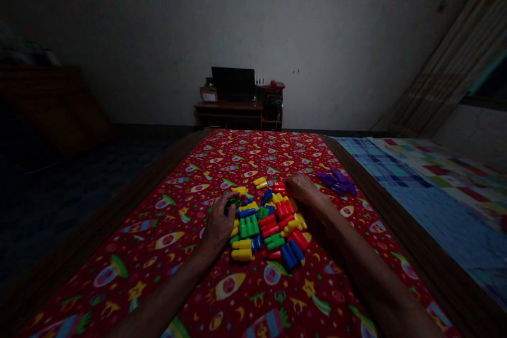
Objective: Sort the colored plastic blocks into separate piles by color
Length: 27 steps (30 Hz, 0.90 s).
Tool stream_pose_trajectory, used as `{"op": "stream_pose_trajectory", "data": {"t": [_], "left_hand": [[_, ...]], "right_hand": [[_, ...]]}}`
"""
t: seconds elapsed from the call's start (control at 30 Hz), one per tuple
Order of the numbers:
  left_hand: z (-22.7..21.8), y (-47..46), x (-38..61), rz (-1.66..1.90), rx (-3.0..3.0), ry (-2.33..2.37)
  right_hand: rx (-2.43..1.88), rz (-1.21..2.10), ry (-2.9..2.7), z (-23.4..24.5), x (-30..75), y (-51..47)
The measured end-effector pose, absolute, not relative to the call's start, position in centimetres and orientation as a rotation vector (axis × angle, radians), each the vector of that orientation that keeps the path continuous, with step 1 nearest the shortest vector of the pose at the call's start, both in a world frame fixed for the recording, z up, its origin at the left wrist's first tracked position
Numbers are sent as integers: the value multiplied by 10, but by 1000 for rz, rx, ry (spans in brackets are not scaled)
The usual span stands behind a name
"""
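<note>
A loose pile of plastic toy building blocks (249, 227) in red, yellow, green and blue lies on a red patterned cloth, between my hands. At the pile's left edge is my left hand (217, 224), its thumb and fingers apart and curved around a dark green block (233, 203), which it does not visibly grip. My right hand (301, 188) rests at the far right edge of the pile, fingers bent down and mostly hidden. Its fingertips are close beside a red block (279, 188); whether they grip it is unclear. A yellow block (260, 183) lies just beyond the pile.
To the right sits a separate heap of purple blocks (337, 182). The red cloth (166, 280) covers a surface with dark brown side edges (396, 227). A desk with a monitor (233, 83) stands by the far wall. Blue checked bedding (372, 163) lies at right.
</note>
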<state>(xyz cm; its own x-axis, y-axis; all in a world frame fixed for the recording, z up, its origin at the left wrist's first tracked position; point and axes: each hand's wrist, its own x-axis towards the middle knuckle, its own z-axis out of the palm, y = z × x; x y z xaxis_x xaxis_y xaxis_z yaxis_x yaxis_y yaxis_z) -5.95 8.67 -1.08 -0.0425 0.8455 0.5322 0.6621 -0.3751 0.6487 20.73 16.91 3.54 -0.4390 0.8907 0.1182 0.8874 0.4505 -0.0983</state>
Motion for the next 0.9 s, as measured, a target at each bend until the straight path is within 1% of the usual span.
{"op": "stream_pose_trajectory", "data": {"t": [0.17,0.3,0.4,0.57,0.7,0.8,0.9], "left_hand": [[-12,88,-59,1389,2034,1604],[-12,87,-59,1396,2024,1600],[-11,87,-59,1396,2021,1594],[-10,86,-59,1407,2001,1590],[-6,82,-57,1405,1986,1606],[-1,78,-58,1452,1964,1621],[2,78,-64,1523,1970,1626]], "right_hand": [[-1713,-8,-2580,33,219,168],[-1675,35,-2410,42,229,168],[-1704,-24,-2221,51,246,170],[-1982,-214,-1885,56,301,174],[-2131,-173,-1773,50,334,173],[-2049,-223,-1708,50,332,174],[-1828,-235,-1686,54,305,177]]}}
